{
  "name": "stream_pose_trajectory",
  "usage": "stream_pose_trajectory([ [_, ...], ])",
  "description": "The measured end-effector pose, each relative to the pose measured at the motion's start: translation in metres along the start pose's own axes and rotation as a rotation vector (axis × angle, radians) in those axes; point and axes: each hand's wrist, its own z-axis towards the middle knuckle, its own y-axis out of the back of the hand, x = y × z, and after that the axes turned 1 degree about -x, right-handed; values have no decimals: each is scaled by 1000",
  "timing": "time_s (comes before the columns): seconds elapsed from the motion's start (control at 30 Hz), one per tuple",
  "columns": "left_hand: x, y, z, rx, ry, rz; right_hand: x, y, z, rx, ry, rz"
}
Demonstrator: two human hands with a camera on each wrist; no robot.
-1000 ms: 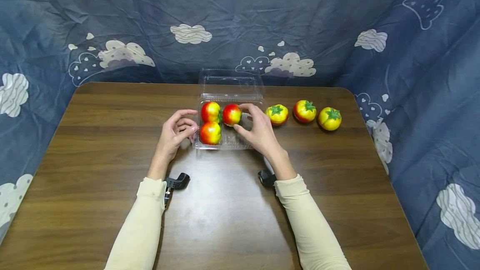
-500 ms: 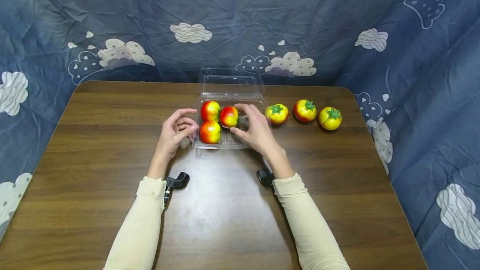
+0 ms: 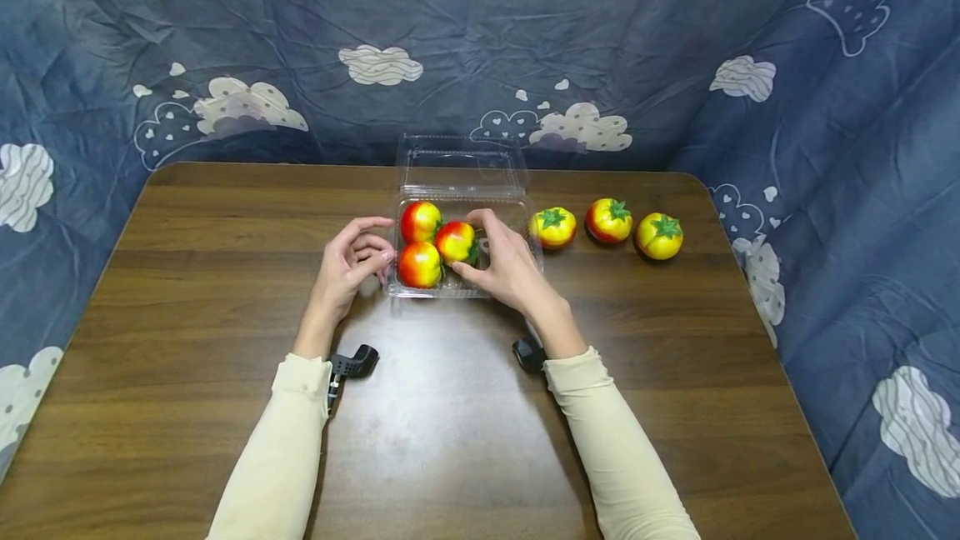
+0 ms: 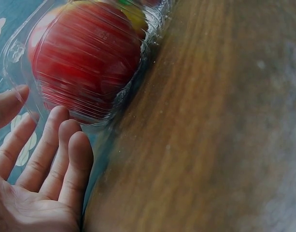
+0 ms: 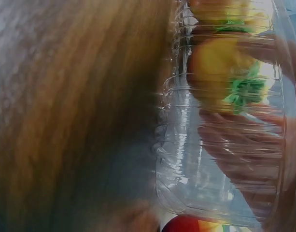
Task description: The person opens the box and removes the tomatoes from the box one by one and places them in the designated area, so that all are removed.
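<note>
A clear plastic clamshell container (image 3: 491,288) stands open near the table's far edge, its lid (image 3: 461,161) tipped back. Two red-and-yellow tomatoes, a rear one (image 3: 420,222) and a front one (image 3: 419,265), fill its left side. Beside them, inside the container, my right hand (image 3: 510,269) holds a third tomato (image 3: 454,240) between thumb and fingers, its green leafy top facing right. Through the plastic wall, the right wrist view shows fingers on either side of this tomato (image 5: 213,65). My left hand (image 3: 345,269) touches the container's left rim with extended fingers (image 4: 73,162).
Three more tomatoes sit in a row right of the container: a near one (image 3: 553,228), a middle one (image 3: 609,222) and a far-right one (image 3: 659,237). The brown wooden table (image 3: 442,440) meets a blue cloud-patterned cloth (image 3: 300,40) behind it.
The right hand has shifted slightly left and toward me with its tomato, which has turned and now lies closer to the two on the left. My left hand stays at the rim.
</note>
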Motion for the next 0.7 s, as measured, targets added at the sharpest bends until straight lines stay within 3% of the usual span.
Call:
stream_pose_trajectory([
  [0.27,-2,0,1,-1,2,10,-1,0,-1,-92,64,0],
  [0.7,1,1,0,3,0,5,2,5,-5,-220,79,40],
])
